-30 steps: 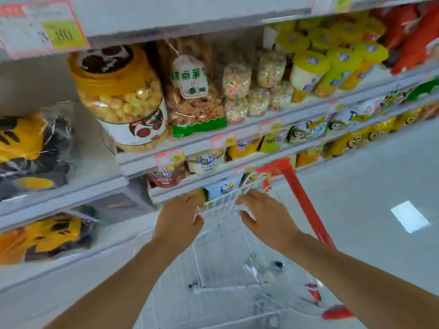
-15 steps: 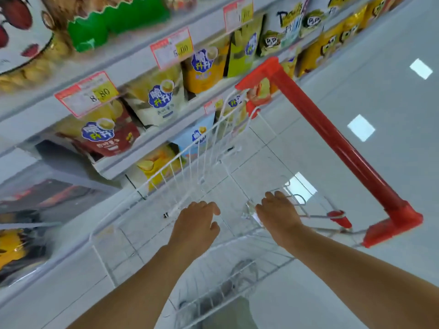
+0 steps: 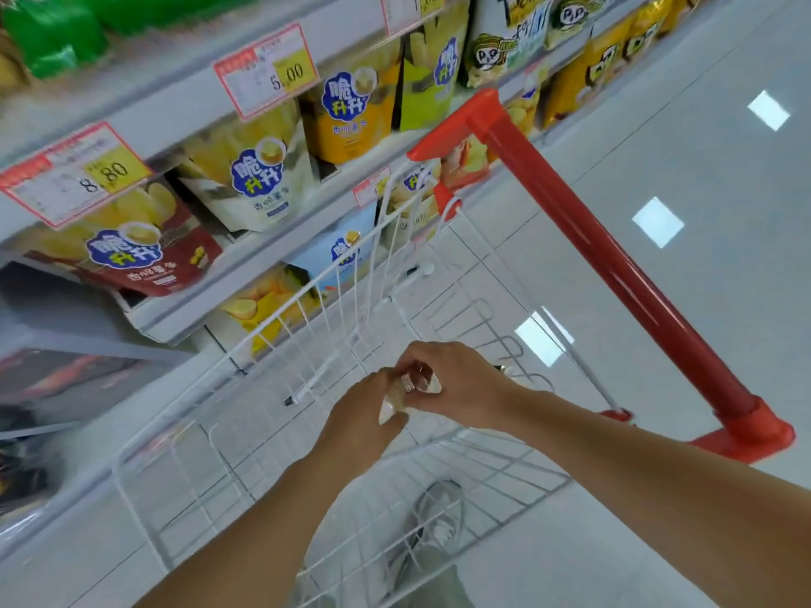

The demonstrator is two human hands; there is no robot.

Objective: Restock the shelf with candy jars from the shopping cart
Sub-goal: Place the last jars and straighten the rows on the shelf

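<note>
and there it was, both hands met low in the cart (image 3: 281,320), lower centre of the frame. half a second before, they were apart and bare, reaching down through the wire basket; now a small clear jar (image 3: 412,386) sat between them. the left hand (image 3: 357,425) curled its fingers round the jar's lower end, the right hand (image 3: 463,383) curled over the top of it, thumb and fingers pinching in. the jar was blurred and mostly covered, so its lid and label could not be read, only pale contents behind clear plastic.

the view had dropped too: a second before it took in the upper shelves, and now it looked down into the basket, with the red handle (image 3: 614,265) running down the right side.

so the pick looked made, and by my reckoning the lift out of the cart was the next call. the shelf (image 3: 175,107) ran across the upper left, its rows packed with snack bags (image 3: 259,186) behind price tags (image 3: 267,70); no jar slot showed in this frame, so the hands would need to carry the jar up and out of view to place it. nothing else could be made out in the basket.
</note>
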